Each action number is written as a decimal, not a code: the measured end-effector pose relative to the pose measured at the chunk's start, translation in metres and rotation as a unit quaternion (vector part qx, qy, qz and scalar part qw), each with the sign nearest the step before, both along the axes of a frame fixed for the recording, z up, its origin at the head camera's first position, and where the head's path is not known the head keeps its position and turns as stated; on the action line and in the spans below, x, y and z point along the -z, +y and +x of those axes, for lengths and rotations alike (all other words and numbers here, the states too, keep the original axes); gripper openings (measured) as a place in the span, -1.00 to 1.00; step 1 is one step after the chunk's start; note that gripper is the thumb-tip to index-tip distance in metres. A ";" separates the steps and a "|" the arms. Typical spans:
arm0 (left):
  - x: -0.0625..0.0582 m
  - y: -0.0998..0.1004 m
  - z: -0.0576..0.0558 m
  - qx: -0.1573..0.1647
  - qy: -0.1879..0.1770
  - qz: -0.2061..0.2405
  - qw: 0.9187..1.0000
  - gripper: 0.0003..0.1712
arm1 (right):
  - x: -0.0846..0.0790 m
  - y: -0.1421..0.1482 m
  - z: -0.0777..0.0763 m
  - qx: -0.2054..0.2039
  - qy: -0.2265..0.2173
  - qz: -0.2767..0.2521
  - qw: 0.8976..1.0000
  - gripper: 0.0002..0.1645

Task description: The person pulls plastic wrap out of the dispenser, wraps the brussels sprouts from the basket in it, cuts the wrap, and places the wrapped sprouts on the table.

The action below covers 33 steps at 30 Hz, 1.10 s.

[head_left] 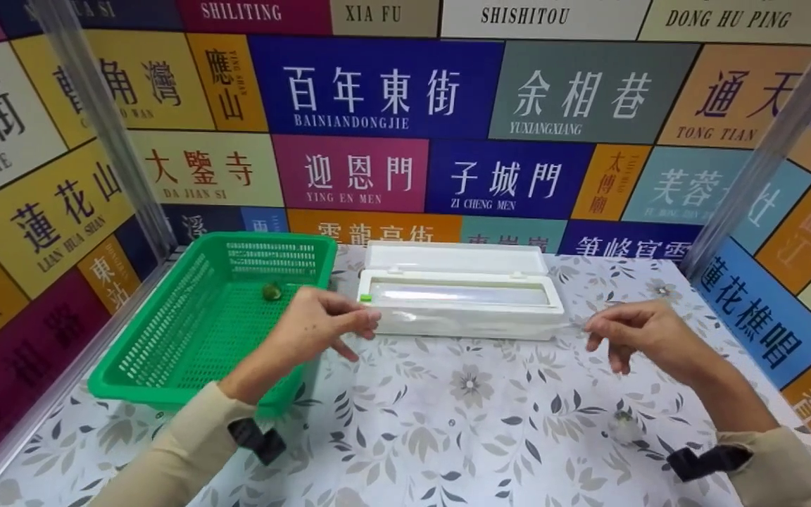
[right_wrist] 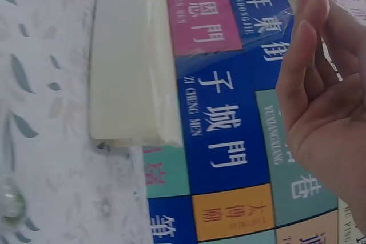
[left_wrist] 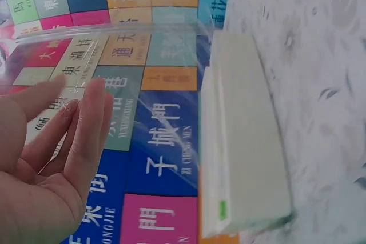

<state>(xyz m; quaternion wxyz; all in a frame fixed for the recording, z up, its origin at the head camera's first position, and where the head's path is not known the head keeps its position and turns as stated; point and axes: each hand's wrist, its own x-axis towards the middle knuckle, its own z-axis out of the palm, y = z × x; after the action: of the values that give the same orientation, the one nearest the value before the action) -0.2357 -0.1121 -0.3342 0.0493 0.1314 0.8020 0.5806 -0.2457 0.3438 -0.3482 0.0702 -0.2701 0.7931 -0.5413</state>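
Observation:
A white cling film dispenser box (head_left: 462,325) stands at the back of the table, its lid raised and the clear roll showing inside. Thin transparent cling film (left_wrist: 171,121) stretches up from the box in the left wrist view, and is barely visible from the head. My left hand (head_left: 321,322) pinches one corner of the film between thumb and fingers, above the box's left front. Off the box's right end, my right hand (head_left: 652,339) pinches the other side. Both hands are raised over the patterned tablecloth.
To the left stands a green plastic basket (head_left: 106,386) with a small round green-brown item (head_left: 272,291) inside. A small film-wrapped ball (head_left: 626,427) lies on the table near my right wrist. Printed panels and clear corner posts enclose the table.

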 end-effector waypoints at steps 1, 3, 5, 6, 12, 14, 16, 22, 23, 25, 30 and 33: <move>0.004 0.000 0.002 0.000 -0.005 0.010 1.000 -0.66 | 0.004 -0.002 0.001 -0.004 -0.015 0.004 1.000 -0.69; 0.011 0.000 0.005 -0.005 -0.014 0.020 1.000 -0.61 | 0.013 -0.007 0.002 0.010 -0.039 0.020 0.999 -0.65; 0.018 0.003 0.008 -0.021 -0.025 0.019 0.999 -0.63 | 0.021 -0.014 0.003 0.048 -0.064 0.041 0.996 -0.61; 0.023 0.004 0.009 -0.030 -0.031 0.012 0.999 -0.66 | 0.026 -0.018 0.004 0.072 -0.076 0.050 0.993 -0.60; 0.052 0.017 0.016 -0.054 -0.072 -0.008 0.996 -0.87 | 0.046 -0.028 0.005 0.168 -0.149 0.095 0.970 -0.67; 0.061 0.020 0.019 -0.051 -0.074 -0.001 0.996 -0.87 | 0.052 -0.028 0.005 0.168 -0.161 0.108 0.967 -0.65; 0.069 0.023 0.021 -0.045 -0.075 0.007 0.996 -0.87 | 0.057 -0.028 0.005 0.160 -0.171 0.117 0.965 -0.57; 0.091 0.027 0.027 -0.010 -0.113 0.011 0.993 -0.90 | 0.071 -0.031 0.008 0.154 -0.229 0.155 0.949 -0.20; 0.095 0.027 0.027 -0.003 -0.120 0.010 0.993 -0.90 | 0.073 -0.032 0.009 0.153 -0.235 0.165 0.945 -0.17; 0.101 0.026 0.027 0.011 -0.129 0.005 0.992 -0.91 | 0.076 -0.033 0.011 0.145 -0.238 0.186 0.942 -0.16; 0.116 0.022 0.024 0.027 -0.155 -0.016 0.987 -0.90 | 0.084 -0.037 0.015 0.126 -0.238 0.219 0.938 -0.28; 0.122 0.020 0.025 0.020 -0.173 -0.025 0.984 -0.89 | 0.090 -0.040 0.017 0.120 -0.240 0.214 0.939 -0.35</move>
<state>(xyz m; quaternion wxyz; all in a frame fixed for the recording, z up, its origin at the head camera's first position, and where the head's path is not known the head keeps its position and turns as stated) -0.2109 -0.0924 -0.4564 0.2022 0.0434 0.7927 0.5735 -0.2292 0.3041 -0.4379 0.2490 -0.0136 0.8766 -0.4116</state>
